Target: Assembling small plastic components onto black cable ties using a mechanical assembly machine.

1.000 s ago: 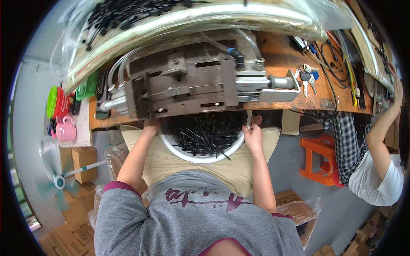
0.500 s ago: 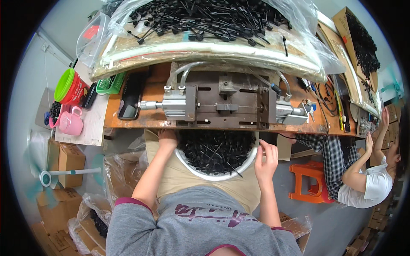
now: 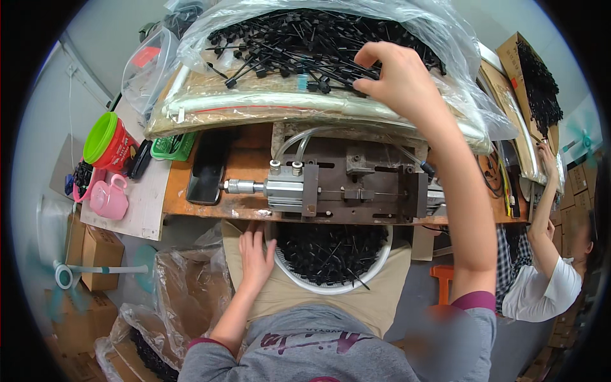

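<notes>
My right hand [image 3: 402,81] reaches over the heap of small black plastic pieces with thin stems [image 3: 280,44] on the raised, plastic-covered board. Its thumb and forefinger are apart, with nothing visible between them. My left hand [image 3: 256,260] lies with fingers stretched out at the left side of the white basket [image 3: 323,290] on my lap. More of the same black pieces [image 3: 331,251] fill that basket. Between board and lap sits a metal fixture [image 3: 331,202] with air cylinders; a small dark block [image 3: 359,193] is at its middle. My right forearm hides the fixture's right end.
At left are a black phone [image 3: 207,169], a green basket [image 3: 173,148], a red tub with green rim [image 3: 109,143] and a pink cup [image 3: 108,198]. Clear air hoses [image 3: 299,143] run behind the fixture. A co-worker [image 3: 541,286] sits at right. Cartons [image 3: 102,254] stand lower left.
My right hand has left the basket's right rim and risen to the heap on the board. My left hand stays beside the basket, its fingers now in view. The whole view has shifted slightly.
</notes>
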A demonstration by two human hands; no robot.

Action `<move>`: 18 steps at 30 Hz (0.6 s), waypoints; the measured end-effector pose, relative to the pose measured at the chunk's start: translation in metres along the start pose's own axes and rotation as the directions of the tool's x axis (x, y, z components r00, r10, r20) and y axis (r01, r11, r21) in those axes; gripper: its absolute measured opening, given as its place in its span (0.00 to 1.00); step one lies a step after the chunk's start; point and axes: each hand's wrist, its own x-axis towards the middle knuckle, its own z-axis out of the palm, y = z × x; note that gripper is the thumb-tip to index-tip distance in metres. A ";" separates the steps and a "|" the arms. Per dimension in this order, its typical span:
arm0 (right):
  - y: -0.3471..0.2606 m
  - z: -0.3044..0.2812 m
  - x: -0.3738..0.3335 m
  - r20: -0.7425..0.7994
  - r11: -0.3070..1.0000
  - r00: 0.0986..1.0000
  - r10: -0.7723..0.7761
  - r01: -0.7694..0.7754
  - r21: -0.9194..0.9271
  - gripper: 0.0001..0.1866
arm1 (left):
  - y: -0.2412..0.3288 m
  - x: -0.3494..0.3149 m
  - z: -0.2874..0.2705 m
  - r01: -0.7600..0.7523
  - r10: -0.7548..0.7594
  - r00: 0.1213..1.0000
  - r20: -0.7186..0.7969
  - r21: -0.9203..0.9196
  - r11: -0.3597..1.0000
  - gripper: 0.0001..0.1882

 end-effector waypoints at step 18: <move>0.051 0.006 -0.015 0.105 0.979 0.992 -0.076 0.094 -0.183 0.15 | 0.156 0.072 -0.073 -0.739 0.659 0.667 -0.348 -0.420 0.527 0.24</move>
